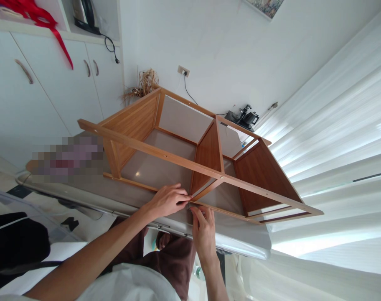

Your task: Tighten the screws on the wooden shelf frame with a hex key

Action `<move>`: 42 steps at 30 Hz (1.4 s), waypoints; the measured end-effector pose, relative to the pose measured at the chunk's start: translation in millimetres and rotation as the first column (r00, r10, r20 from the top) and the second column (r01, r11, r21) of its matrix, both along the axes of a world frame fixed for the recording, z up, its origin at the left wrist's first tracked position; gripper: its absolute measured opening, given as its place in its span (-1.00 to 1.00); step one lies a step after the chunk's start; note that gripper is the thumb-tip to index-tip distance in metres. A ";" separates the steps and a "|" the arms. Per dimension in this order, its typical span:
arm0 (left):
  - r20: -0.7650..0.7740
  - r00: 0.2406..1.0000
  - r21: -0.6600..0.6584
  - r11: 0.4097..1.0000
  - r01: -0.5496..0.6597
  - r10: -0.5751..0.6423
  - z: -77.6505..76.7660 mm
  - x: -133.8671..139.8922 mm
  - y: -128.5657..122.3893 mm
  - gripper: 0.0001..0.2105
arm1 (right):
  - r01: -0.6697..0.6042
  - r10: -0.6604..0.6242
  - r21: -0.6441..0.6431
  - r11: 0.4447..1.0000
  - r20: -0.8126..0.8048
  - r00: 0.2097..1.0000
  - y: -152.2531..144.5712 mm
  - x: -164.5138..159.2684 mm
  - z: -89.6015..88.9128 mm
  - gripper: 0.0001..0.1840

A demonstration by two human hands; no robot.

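A brown wooden shelf frame (165,155) lies on its side on the grey tabletop (84,188), with panels dividing it into compartments. Over its near lower rail (134,184) my left hand (170,200) is closed, fingertips at the joint where the middle panel (206,150) meets that rail. My right hand (204,221) is just below the same joint, thumb and fingers pinched together against the rail's near side. Whatever sits between those fingertips is too small or hidden to name. One screw head (222,178) shows in the upper rail.
A blurred patch (68,161) covers something at the table's left end. Behind the frame are dried plants (146,83) and a black appliance (245,117) by the wall. White cabinets (52,79) line the left; white curtains (344,167) hang at the right.
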State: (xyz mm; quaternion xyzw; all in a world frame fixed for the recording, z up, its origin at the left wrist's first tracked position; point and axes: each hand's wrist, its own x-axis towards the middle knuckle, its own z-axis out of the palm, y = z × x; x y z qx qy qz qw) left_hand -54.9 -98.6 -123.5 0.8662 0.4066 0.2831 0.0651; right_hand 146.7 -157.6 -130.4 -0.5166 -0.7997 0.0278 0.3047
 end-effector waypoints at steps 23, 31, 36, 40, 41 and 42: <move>-0.020 1.000 -0.024 1.000 0.009 -0.010 1.2 -1.6 -0.2 -0.76 | 0.046 -0.058 0.063 0.997 0.215 0.975 -1.5 -16.1 23.3 -0.60; -0.014 1.000 -0.015 1.000 0.001 -0.001 -0.9 -0.7 -0.1 -0.77 | 0.027 -0.030 0.025 0.999 0.123 0.992 -2.6 -5.9 5.1 -0.61; -0.015 1.000 -0.017 1.000 0.000 0.000 -1.0 -0.2 -0.2 -0.77 | 0.027 -0.027 0.033 0.999 0.018 0.999 -0.2 -2.8 -6.5 -0.66; -0.012 1.000 -0.007 1.000 -0.007 0.007 -1.0 0.0 -0.1 -0.77 | 0.029 -0.029 0.015 0.999 -0.040 0.999 -0.2 -3.1 -7.7 -0.65; -0.010 1.000 -0.006 1.000 -0.009 0.009 -1.0 0.1 0.0 -0.77 | 0.029 -0.028 0.009 1.000 -0.043 0.999 0.0 -2.9 -6.6 -0.65; -0.010 1.000 -0.006 1.000 -0.010 0.010 -1.0 0.2 0.1 -0.78 | 0.026 -0.026 0.004 1.000 -0.038 0.999 0.4 -2.7 -5.0 -0.66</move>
